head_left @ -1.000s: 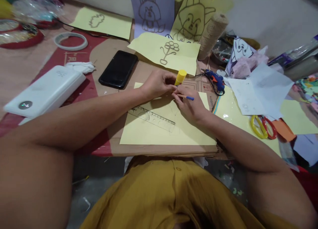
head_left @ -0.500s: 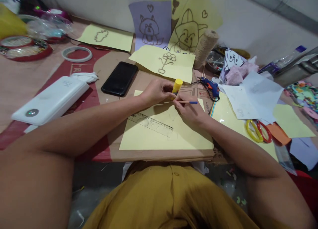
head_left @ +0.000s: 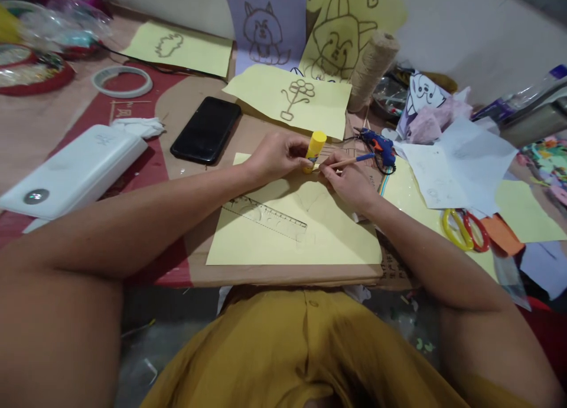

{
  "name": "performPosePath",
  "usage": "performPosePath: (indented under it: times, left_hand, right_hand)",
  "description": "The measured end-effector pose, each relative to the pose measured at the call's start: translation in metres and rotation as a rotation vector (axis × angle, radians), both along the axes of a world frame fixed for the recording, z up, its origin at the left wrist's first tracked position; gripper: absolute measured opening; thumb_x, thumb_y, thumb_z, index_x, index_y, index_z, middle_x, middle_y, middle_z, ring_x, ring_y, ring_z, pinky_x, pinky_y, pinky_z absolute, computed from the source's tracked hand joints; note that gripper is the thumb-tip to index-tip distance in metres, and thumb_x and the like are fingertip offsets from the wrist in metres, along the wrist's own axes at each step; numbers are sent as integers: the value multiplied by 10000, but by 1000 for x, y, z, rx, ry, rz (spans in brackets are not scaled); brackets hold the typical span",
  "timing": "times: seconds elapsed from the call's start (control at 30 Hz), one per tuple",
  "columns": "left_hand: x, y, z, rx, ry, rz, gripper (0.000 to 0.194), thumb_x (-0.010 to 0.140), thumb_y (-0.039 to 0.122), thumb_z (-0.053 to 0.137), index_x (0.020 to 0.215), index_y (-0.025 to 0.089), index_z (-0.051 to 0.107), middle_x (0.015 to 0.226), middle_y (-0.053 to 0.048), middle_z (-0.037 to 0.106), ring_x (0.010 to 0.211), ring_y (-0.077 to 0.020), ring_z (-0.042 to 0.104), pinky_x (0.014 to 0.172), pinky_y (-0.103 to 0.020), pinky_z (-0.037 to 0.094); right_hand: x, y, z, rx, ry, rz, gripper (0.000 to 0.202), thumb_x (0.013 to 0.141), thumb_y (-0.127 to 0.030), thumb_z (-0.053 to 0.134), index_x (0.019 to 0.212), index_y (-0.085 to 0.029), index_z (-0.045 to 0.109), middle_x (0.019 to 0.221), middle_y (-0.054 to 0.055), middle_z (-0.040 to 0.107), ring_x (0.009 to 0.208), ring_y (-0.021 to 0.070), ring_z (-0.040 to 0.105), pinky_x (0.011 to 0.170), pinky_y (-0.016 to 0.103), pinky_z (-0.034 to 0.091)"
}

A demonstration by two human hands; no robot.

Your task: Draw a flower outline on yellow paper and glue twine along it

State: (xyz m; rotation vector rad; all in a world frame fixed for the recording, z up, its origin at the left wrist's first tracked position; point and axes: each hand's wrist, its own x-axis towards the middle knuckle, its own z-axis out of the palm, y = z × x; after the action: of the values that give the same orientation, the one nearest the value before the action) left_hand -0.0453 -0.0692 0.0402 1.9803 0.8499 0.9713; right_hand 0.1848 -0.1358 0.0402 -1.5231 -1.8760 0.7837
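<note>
My left hand (head_left: 282,154) is closed around a yellow glue stick (head_left: 315,148), which stands upright at the far part of a pale yellow sheet (head_left: 266,248). Close beside it, my right hand (head_left: 345,175) pinches a pencil (head_left: 349,162) with a blue end, its tip at the base of the glue stick. Faint pencil lines show on the sheet just below the hands. A clear ruler (head_left: 270,218) lies slanted across the sheet's left half.
Left of the sheet are a black phone (head_left: 206,129), a white power bank (head_left: 75,172) and a tape roll (head_left: 121,81). Behind stand drawings and a twine spool (head_left: 372,68). To the right lie a blue glue gun (head_left: 378,147), scissors (head_left: 465,229) and loose papers (head_left: 460,160).
My right hand has shifted slightly right and the pencil now slants up more steeply to the right. The glue stick stays in my left hand. The whole view has shifted a little.
</note>
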Motion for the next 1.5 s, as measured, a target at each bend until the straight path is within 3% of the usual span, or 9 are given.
performPosePath:
  times: [0.13,0.33,0.57,0.7,0.93,1.03,1.2,1.4,1.5]
  left_hand:
    - [0,-1,0,-5,2,-4,174,824,168,909,996,195,904,930,-54,874,855,-190,786,748,-272,613]
    - [0,-4,2,-39,-24,-14,178,836,217,945,1008,194,903,951,-64,881,870,-200,810,787,-293,660]
    - [1,-5,7,-36,0,7,105,836,229,938,924,195,891,827,-45,845,883,-210,811,764,-272,637]
    - [2,-4,6,-20,33,43,114,832,208,930,941,210,893,841,-26,846,922,-219,817,803,-276,628]
    - [1,-4,5,-29,55,68,174,819,256,967,965,210,885,906,-36,856,969,-256,810,792,-313,622]
    - [1,-5,5,-24,46,56,177,816,228,963,971,200,881,895,-37,850,960,-253,806,806,-322,619]
    - [0,-3,2,-28,43,53,190,815,198,950,993,198,884,913,-36,851,945,-255,805,801,-341,620]
    - [2,-3,1,-42,8,42,191,798,177,942,974,213,877,932,-38,860,969,-276,815,819,-361,641]
    - [3,-3,2,-59,-7,31,154,798,189,949,925,225,870,922,-41,856,950,-278,806,795,-370,645]
  right_hand:
    - [3,7,-3,-10,64,-15,189,1067,-415,693,961,-267,640,881,53,776,696,214,678,563,327,532]
    - [0,19,6,-40,121,-5,323,1060,-474,770,897,-269,581,800,17,721,606,165,619,520,289,478]
    - [1,61,15,-254,228,87,254,998,-290,806,858,-256,598,702,1,691,565,145,607,498,277,509]
    - [-1,87,19,-333,203,140,261,946,-286,892,860,-233,651,674,22,677,573,161,620,480,290,519]
    - [-9,113,21,-299,166,174,282,824,-82,923,749,-219,689,598,-18,608,596,163,662,515,285,556]
    - [-16,115,32,-367,126,220,310,872,-102,883,678,-193,659,583,-33,588,545,113,614,501,247,511]
    - [-31,106,49,-479,34,219,401,1078,-131,616,678,-139,588,567,-77,538,476,-12,511,551,184,396]
    - [-16,86,39,-291,232,58,374,979,-81,784,729,-228,549,591,-56,578,513,91,526,487,216,418]
    - [2,64,34,-159,317,-49,268,1046,-226,745,841,-248,574,697,-27,666,575,119,590,509,236,455]
